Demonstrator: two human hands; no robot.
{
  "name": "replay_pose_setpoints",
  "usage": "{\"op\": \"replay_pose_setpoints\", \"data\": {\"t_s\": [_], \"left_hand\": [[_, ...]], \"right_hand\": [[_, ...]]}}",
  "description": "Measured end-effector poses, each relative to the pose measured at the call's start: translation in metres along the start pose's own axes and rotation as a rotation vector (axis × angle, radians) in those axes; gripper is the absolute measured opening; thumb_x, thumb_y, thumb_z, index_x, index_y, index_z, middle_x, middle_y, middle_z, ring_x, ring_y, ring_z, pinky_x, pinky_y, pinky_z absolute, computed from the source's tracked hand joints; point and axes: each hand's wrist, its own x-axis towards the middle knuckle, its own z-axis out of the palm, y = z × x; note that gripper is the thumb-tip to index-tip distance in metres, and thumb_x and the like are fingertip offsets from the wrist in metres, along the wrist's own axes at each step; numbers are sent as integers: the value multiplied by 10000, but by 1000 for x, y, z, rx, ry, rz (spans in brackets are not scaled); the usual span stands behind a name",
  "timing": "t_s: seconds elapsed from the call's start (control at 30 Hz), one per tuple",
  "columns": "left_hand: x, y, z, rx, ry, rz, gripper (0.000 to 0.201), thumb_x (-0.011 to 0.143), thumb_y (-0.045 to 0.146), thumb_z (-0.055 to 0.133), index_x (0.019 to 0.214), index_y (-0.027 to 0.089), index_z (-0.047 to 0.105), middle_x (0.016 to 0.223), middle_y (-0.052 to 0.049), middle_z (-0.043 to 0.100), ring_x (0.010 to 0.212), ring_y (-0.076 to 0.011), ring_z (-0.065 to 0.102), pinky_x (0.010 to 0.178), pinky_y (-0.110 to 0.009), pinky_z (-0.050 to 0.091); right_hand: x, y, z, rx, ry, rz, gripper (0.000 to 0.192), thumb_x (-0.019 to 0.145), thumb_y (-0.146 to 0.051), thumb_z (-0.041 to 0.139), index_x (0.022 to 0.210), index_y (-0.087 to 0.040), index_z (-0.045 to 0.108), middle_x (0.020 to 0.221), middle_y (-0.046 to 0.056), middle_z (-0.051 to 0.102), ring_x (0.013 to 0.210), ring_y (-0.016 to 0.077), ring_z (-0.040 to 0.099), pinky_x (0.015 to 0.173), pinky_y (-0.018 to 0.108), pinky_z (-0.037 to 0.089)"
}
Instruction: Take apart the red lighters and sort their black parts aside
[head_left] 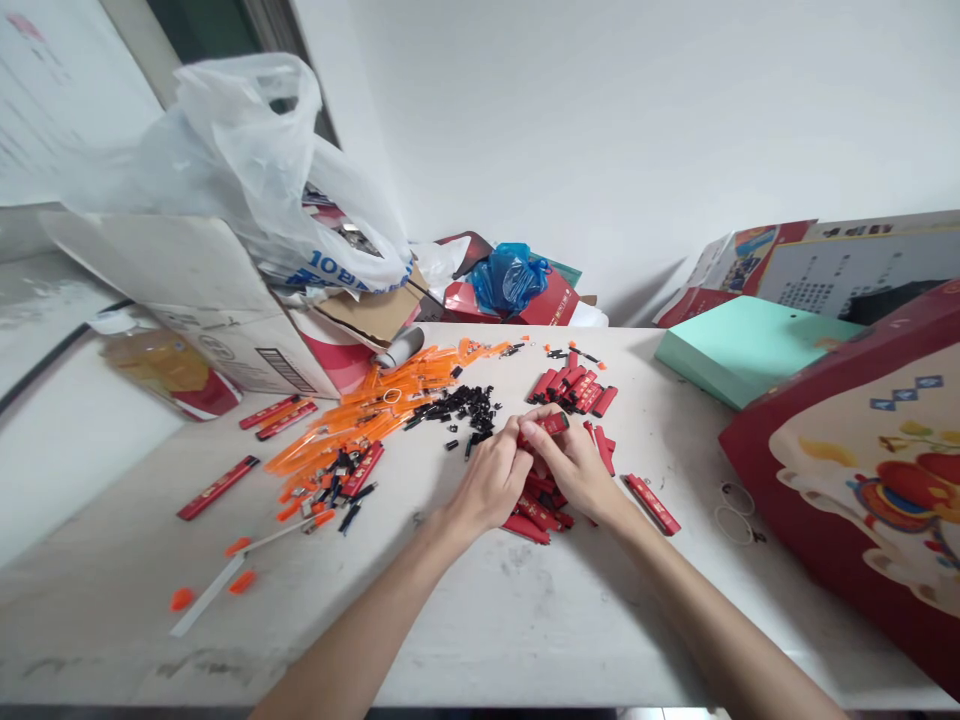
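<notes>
Near the middle of the table both hands meet around a flat red lighter case with a black end. My left hand is closed, its fingertips on the left end of the case. My right hand grips the case with the thumb lying along it. The fingers partly cover the case. Right below the hands lies a pile of red lighter cases, partly hidden. Behind them is another group of red cases. Left of the hands are small black parts and long translucent orange pieces.
More red cases and orange bits lie at left near a white strip. A cardboard box, plastic bag and bottle stand back left. A mint box and large red box border the right.
</notes>
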Motion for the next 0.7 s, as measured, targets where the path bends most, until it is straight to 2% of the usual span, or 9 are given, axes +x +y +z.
{"op": "replay_pose_setpoints", "data": {"t_s": [0.1,0.2,0.3,0.47,0.7], "left_hand": [[1,0,-1,-11,-12,-7,399,990,207,341,1296,169,594,1266,-112,690,1186,-263,634,1053,-387,476],[1,1,-1,11,-19,-34,377,974,200,344,1238,158,610,1233,-119,698,1149,-266,645,1051,-388,475],[1,2,1,5,17,-31,358,941,160,345,1162,156,626,1183,-121,708,1131,-266,648,1044,-384,479],[0,4,4,-53,79,5,275,920,136,350,974,181,616,1021,-100,713,955,-238,672,941,-362,520],[0,6,5,-132,147,39,226,893,118,366,933,192,576,879,-67,680,802,-214,640,846,-350,521]], "right_hand": [[1,2,-2,19,-39,17,272,993,-474,574,1088,-227,634,1077,75,708,944,220,667,863,363,524],[1,3,-3,-52,-10,-33,225,1008,-418,563,1041,-218,659,1035,64,721,920,210,680,860,359,526],[0,3,-2,-132,39,-89,183,1011,-372,571,996,-217,666,973,47,721,857,194,686,816,338,519],[-4,1,2,-177,73,-127,162,1013,-352,571,976,-217,653,936,37,719,809,184,681,770,320,512],[-5,-2,3,-164,92,-140,151,1009,-331,574,959,-211,651,906,30,710,791,172,662,749,294,502]]}}
